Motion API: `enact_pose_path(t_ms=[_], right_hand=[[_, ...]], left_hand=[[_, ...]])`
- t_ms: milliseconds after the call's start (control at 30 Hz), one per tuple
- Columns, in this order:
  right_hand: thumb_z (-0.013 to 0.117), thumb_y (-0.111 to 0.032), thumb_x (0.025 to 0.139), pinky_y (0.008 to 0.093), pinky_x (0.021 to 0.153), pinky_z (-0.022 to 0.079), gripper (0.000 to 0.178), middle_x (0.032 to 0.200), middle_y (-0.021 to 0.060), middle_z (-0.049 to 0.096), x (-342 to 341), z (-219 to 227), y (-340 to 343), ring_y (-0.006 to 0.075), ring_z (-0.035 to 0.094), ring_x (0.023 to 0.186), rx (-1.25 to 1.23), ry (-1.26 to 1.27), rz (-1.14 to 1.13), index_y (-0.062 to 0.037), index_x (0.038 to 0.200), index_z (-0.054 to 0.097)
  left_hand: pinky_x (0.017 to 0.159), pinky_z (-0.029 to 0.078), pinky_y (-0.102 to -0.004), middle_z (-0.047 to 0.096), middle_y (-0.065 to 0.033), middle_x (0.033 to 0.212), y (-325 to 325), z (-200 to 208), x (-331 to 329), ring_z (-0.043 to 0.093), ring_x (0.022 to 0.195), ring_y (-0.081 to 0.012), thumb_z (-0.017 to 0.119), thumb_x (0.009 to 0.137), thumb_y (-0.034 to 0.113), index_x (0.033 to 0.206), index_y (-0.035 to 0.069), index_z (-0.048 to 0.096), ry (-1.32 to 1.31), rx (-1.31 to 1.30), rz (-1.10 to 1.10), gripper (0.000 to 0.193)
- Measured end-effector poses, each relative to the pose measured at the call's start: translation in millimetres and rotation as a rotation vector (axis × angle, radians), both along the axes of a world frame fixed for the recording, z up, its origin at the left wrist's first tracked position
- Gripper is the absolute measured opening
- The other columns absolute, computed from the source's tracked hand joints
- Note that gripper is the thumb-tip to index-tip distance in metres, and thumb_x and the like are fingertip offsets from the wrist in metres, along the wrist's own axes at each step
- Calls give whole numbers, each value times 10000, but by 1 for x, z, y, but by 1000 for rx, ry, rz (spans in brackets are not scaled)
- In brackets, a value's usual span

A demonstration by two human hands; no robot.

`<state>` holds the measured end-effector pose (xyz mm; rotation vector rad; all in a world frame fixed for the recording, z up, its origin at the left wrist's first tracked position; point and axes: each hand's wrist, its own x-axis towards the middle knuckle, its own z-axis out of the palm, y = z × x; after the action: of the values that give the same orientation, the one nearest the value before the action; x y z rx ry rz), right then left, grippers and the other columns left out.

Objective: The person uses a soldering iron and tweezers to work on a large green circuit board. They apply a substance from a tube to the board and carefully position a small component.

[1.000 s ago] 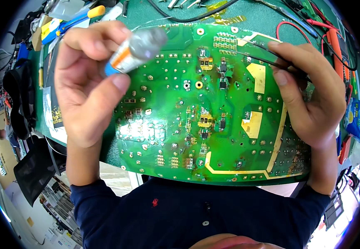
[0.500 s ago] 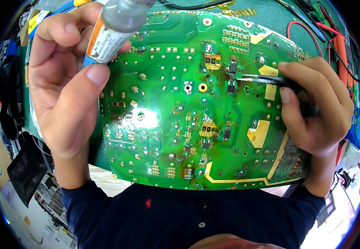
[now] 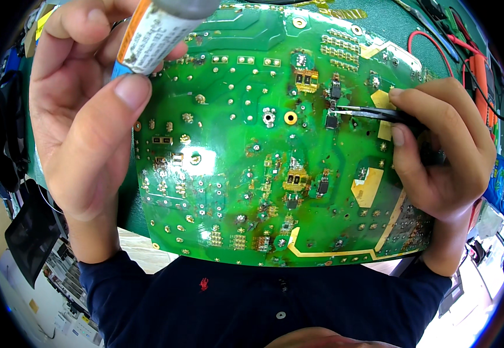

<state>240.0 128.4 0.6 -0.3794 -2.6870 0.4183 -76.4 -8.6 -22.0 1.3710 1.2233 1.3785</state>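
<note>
Near the upper left, my left hand (image 3: pixel 83 127) pinches a bottle-like cylinder (image 3: pixel 156 37) with a grey end, a white label and orange and blue edges. It is held tilted above the board, and its top runs out of view. On the right, my right hand (image 3: pixel 446 136) grips black tweezers (image 3: pixel 374 113) between thumb and fingers. Their slightly parted tips are at small black chips (image 3: pixel 333 119) on a green circuit board (image 3: pixel 228 145). Whether the tips touch a part cannot be told. Brown stains surround several of the board's components.
Beneath the board is a green mat (image 3: pixel 130 197). Red and black leads and an orange probe (image 3: pixel 480 87) lie at the far right. Amber tape strips (image 3: pixel 344 14) are beyond the board's far edge. A blue packet (image 3: pixel 500 180) sits beside my right wrist.
The board appears slightly higher and further right in view. My left hand and the cylinder have shifted a little left and up. The tweezer tips have parted and remain at the chips.
</note>
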Motion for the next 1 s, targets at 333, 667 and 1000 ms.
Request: enact_pose_path(t_ms=[333, 667, 1000], right_hand=[[675, 61, 742, 214, 479, 359, 225, 858, 124, 638, -1, 0, -2, 105, 512, 577, 0, -19, -28, 67, 967, 669], [679, 57, 745, 214, 475, 354, 225, 857, 113, 639, -1, -1, -3, 95, 499, 570, 2, -15, -35, 57, 970, 672], [678, 66, 738, 213, 476, 357, 230, 856, 114, 641, -1, 0, -3, 98, 511, 575, 1, -26, -35, 56, 968, 675]], left_hand=[[1033, 370, -344, 559, -189, 1151, 0, -1, -1, 534, 1134, -248, 592, 828, 57, 1200, 45, 445, -5, 5, 11, 399], [1048, 349, -338, 556, -183, 1158, -1, 0, -4, 533, 1138, -241, 585, 838, 64, 1205, 71, 441, 11, -2, -20, 394], [1029, 363, -340, 562, -162, 1144, 0, 0, -5, 534, 1127, -243, 596, 832, 58, 1197, 68, 447, 9, 7, -35, 394]])
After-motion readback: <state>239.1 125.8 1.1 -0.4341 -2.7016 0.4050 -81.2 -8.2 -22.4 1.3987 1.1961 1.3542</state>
